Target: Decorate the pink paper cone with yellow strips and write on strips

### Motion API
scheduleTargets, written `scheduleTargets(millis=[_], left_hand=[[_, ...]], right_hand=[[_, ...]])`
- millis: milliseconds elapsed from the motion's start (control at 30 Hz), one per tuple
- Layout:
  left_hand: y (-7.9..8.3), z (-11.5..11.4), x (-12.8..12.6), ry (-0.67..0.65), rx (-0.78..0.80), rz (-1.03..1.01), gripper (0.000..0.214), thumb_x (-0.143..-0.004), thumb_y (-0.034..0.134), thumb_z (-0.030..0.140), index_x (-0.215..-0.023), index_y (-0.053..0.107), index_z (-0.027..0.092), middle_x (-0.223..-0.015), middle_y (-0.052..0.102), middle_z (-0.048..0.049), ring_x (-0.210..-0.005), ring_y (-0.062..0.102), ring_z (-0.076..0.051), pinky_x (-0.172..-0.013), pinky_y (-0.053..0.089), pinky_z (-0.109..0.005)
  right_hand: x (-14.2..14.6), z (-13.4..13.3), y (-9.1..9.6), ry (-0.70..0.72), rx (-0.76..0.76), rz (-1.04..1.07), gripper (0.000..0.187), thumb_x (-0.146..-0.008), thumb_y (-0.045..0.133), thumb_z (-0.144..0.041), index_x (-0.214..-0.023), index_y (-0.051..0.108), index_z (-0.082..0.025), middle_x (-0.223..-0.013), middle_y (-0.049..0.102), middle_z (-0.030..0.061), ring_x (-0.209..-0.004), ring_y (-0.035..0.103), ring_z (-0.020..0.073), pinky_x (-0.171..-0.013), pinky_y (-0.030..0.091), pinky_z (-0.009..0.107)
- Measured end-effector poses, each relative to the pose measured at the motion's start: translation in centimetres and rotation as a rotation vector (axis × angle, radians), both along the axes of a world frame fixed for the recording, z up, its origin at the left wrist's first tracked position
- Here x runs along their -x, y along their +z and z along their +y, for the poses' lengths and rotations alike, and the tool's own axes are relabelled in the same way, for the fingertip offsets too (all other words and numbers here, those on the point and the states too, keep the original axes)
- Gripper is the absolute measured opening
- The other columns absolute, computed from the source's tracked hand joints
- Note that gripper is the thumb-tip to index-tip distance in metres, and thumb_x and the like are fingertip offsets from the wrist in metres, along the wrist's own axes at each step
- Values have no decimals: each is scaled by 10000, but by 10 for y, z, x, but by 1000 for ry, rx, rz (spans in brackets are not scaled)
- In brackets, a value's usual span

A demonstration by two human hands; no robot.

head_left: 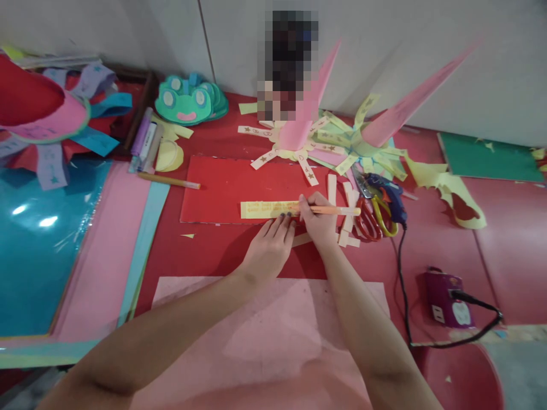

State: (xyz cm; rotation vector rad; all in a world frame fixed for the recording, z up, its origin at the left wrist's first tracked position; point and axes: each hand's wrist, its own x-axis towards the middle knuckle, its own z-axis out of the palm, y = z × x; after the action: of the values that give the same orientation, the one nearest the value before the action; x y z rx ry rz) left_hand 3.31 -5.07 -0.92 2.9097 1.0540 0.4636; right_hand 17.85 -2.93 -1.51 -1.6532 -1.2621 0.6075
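Observation:
A pale yellow paper strip with orange handwriting lies along the front part of a red board. My left hand rests flat, its fingertips on the strip's lower edge. Over the strip's right end, my right hand is closed around an orange pen. The pen's back end points right, and its tip is hidden by the fingers. Loose cut paper strips lie just right of my right hand. Past them are scissors with red and yellow handles and a blue glue gun.
Pink paper cones with strip petals stand behind the board. Green frog cutouts, markers and a gold pen are at the back left. A black cord runs to a purple power box at right. Coloured sheets lie left.

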Motion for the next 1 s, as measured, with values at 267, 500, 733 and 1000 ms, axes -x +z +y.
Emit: scheduleTargets(millis=[267, 500, 733, 1000], left_hand=[[-1, 0, 1, -9, -38, 3, 320, -835, 431, 89, -1121, 564, 30, -1192, 589, -151, -1122, 547, -238, -940, 470, -349], [-1, 0, 0, -1, -33, -3, 318, -833, 433, 85, -1117, 568, 36, -1194, 589, -149, -1122, 547, -236, -941, 468, -344], [-1, 0, 0, -2, -26, 12, 326, -839, 426, 94, -1131, 559, 33, -1196, 587, -152, -1125, 545, -236, -942, 464, -351], [-2, 0, 0, 0, 3, 0, 332, -837, 425, 87, -1139, 552, 37, -1206, 580, -155, -1136, 536, -236, -958, 447, -355]], right_hand=[[0, 0, 1, -25, -11, 4, 334, -819, 483, -324, -534, 350, -212, -438, 428, -61, -422, 421, 79, -447, 342, 228], [0, 0, 1, -12, -7, 15, 339, -815, 488, -333, -535, 338, -214, -440, 419, -62, -431, 432, 80, -447, 340, 226], [1, 1, 2, -12, -15, 8, 341, -805, 487, -320, -529, 318, -213, -432, 376, -71, -416, 366, 70, -431, 311, 224], [0, 1, 1, -34, -14, 15, 337, -809, 482, -317, -531, 323, -213, -446, 382, -65, -423, 394, 75, -433, 314, 226]])
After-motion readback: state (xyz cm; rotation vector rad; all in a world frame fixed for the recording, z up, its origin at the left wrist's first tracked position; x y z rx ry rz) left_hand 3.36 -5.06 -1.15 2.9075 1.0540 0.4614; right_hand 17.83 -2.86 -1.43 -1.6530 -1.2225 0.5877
